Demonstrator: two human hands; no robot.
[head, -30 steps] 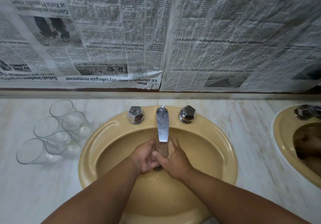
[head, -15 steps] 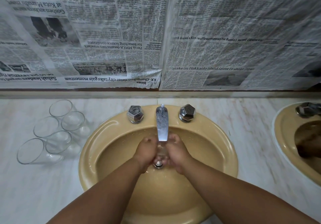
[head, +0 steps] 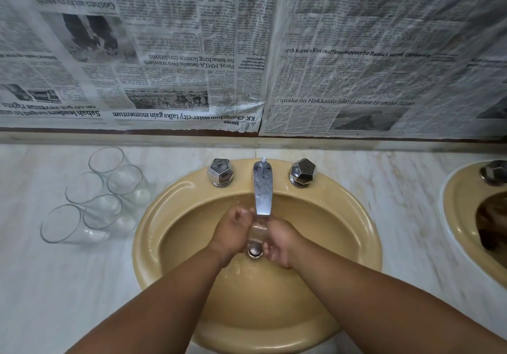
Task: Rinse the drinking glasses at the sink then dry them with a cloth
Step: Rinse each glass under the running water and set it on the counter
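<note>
Left hand (head: 233, 230) and right hand (head: 279, 241) both clasp one clear glass (head: 256, 228) under the spout (head: 262, 189), mid-sink (head: 164, 216). Wet glass: slick, rigid, brittle, so wrap the wall, not the rim. Five more glasses (head: 107, 200) stand at the tabletop's left back edge.

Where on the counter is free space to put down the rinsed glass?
Bare counter lies between the sink and the second basin, and near the front left edge. The five glasses crowd the back left. Both hands, left hand and right hand, fill the bowl's middle.
</note>
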